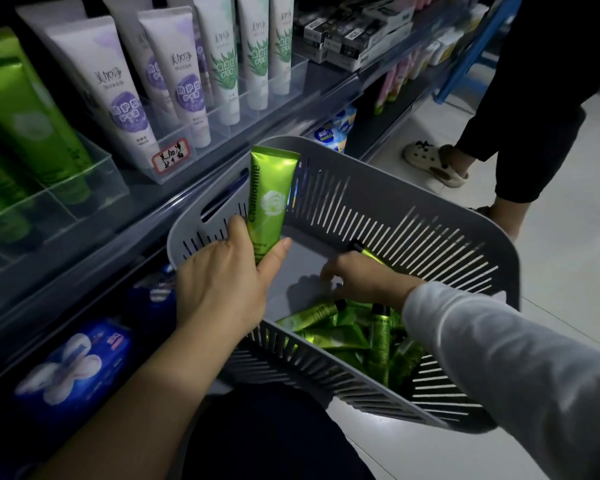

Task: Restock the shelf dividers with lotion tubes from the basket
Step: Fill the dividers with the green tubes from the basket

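Observation:
A grey slotted basket (413, 216) sits in front of me, with several green lotion tubes (343, 334) piled at its near end. My left hand (222, 282) grips one green Chamomile tube (270, 199) upright above the basket's left rim. My right hand (364, 275) is down inside the basket, closed around another green tube (368, 251) whose dark cap pokes out beyond my fingers. Clear shelf dividers (84, 188) on the shelf to the left hold upright green tubes (32, 109).
White tubes with purple labels (118, 98) and aloe-green labels (226, 64) fill further dividers. Blue packs (77, 362) lie on the shelf below. Another person's legs and sandal (437, 164) stand on the tiled floor at the right.

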Available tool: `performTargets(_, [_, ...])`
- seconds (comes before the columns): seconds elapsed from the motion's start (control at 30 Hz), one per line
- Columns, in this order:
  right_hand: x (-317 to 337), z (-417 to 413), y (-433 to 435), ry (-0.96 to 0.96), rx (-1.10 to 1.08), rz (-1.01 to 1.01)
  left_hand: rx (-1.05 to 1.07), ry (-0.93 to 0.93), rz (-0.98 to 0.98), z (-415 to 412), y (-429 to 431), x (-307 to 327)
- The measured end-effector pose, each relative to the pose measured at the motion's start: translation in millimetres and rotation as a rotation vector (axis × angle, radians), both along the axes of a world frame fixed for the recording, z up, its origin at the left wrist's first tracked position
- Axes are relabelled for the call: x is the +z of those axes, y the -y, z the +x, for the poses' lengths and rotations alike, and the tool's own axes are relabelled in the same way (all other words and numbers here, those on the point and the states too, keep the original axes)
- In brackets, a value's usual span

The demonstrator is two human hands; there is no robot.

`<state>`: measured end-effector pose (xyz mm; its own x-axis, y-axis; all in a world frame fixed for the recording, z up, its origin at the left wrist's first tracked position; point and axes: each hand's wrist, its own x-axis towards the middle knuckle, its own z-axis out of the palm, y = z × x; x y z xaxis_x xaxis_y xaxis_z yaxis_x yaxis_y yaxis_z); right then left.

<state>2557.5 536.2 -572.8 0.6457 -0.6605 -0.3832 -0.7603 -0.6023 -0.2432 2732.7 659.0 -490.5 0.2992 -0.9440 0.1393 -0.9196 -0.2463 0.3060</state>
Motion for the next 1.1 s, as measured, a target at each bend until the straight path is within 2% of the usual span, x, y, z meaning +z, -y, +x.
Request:
performTargets(0.2, [-31, 8, -17, -0.28, 0.248, -0.047, -0.004, 0.028, -0.019, 1, 1, -2])
performTargets(0.33, [-30, 11, -18, -0.356, 0.307, -0.15, 0.001, 0.034, -0.03, 1, 2, -4])
performTargets(0.47, [-10, 1, -7, -0.329, 0.27, -0.256, 0.0, 0.017, -0.043, 2, 2, -1])
performTargets(0.6, [26, -12, 4, -0.148, 0.01, -0.249, -0.041, -0.033, -0.011, 4, 0, 4])
performTargets(0.63, [38, -13, 4, -0.089, -0.042, -0.24, -0.049, -0.133, -0.017, 4, -1, 4])
performTargets(0.73, [75, -8, -4, 0.126, -0.2, -0.193, 0.051, -0.616, -0.203, 8, -6, 17])
performTargets(0.87, [122, 16, -32, 0.408, -0.3, -0.108, 0.22, -0.969, -0.448, 25, -19, 30])
performTargets(1.0, [159, 54, -80, 0.629, -0.267, 0.027, 0.258, -0.986, -0.524, 44, -56, 57])
performTargets(1.1, [175, 84, -120, 0.71, -0.177, 0.026, 0.279, -1.015, -0.603, 59, -91, 76])
